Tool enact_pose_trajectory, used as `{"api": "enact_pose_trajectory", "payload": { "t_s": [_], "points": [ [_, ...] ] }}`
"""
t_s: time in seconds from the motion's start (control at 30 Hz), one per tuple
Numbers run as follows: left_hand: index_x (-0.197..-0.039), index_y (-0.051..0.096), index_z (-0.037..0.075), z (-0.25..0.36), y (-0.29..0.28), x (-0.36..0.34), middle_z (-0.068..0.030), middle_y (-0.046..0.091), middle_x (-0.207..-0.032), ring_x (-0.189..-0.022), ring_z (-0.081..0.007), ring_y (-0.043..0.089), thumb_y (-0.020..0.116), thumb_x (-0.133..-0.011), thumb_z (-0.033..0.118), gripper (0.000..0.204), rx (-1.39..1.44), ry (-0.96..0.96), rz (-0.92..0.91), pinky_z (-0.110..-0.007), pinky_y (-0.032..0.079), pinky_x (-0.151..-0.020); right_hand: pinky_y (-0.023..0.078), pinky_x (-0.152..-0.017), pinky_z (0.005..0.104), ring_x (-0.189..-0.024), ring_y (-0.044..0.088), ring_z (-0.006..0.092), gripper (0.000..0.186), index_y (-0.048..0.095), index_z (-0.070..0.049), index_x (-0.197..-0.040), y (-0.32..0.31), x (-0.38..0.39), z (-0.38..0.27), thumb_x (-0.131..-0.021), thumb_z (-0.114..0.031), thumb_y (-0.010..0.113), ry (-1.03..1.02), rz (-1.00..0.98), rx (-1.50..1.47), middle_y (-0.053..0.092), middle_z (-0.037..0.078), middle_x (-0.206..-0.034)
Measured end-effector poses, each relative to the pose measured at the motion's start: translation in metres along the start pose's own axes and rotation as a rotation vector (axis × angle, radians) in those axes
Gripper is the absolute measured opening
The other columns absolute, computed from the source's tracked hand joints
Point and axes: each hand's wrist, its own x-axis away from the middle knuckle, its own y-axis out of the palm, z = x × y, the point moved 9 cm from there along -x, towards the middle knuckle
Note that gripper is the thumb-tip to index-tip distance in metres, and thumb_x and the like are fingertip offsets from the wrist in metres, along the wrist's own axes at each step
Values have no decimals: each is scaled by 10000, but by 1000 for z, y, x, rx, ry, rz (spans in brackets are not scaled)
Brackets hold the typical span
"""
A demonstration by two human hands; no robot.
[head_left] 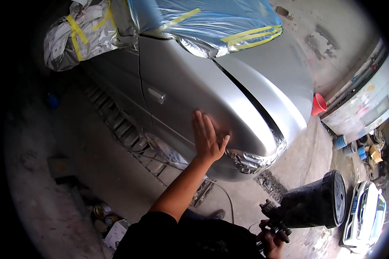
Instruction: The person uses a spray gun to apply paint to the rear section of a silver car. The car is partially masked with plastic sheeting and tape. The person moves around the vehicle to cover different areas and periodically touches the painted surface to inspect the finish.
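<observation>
My left hand (208, 137) is stretched out flat, fingers together and thumb apart, over the silver car fender (220, 95). It lies on the panel or just above it; the exact contact is hard to tell. A small side marker light (156, 96) sits on the fender to the left of that hand. At the lower right, my right hand (273, 245) is closed around a paint spray gun (278, 221) with a large black cup (309, 203) on it. Part of the grip is hidden by the fingers and the dark sleeve.
Blue masking film (212, 21) with yellow tape covers the windshield area. Foil wraps the headlight (257, 160). A hose (229, 194) runs over the floor. To the right are a red bucket (319, 104), a leaning white panel (367, 103) and a white car (363, 218); cans (101, 210) stand lower left.
</observation>
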Motion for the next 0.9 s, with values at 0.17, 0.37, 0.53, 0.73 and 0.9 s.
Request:
{"api": "enact_pose_trajectory", "payload": {
  "t_s": [0.17, 0.37, 0.53, 0.73, 0.9],
  "points": [
    [-1461, 26, -60, -13, -17, -42, -328, 4, -1501, -1387, -503, 48, 340, -936, 560, 871, -28, -57, 53, -575, 94, -1108, 480, -780, 331, -807, 621, 173, 361, 538, 42, -1146, 3, 6, 8, -928, -241, 589, 110, 7, -62, 635, 143, -973],
    [-1461, 58, -63, -13, -11, -10, -322, 27, -1503, -1387, -498, 73, 376, -941, 515, 840, -14, -56, -1, -566, 113, -1108, 486, -694, 311, -716, 618, 163, 354, 539, 42, -1143, -12, 9, 32, -924, -230, 594, -19, -87, 123, 632, 146, -1014],
    [-1455, 97, -69, -10, -24, -33, -322, 75, -1498, -1381, -498, 104, 386, -941, 505, 824, -51, -38, 23, -574, 134, -1102, 478, -650, 297, -683, 614, 160, 363, 537, 46, -1138, 3, 3, 5, -921, -238, 599, 77, 20, -28, 625, 149, -1035],
    [-1447, 121, -78, -8, -24, -22, -326, 94, -1492, -1375, -502, 127, 381, -948, 492, 801, -97, 14, -4, -574, 158, -1099, 475, -637, 279, -744, 613, 167, 362, 541, 51, -1128, -3, 0, 11, -915, -234, 609, 4, -27, 30, 622, 156, -1049],
    [-1455, 115, -62, -15, -25, -46, -338, 49, -1492, -1384, -501, 90, 374, -943, 523, 819, -53, -57, 47, -601, 134, -1095, 484, -645, 281, -790, 611, 176, 363, 543, 52, -1133, -2, 2, 8, -916, -231, 609, 17, -10, -11, 616, 166, -1067]
  ]
}}
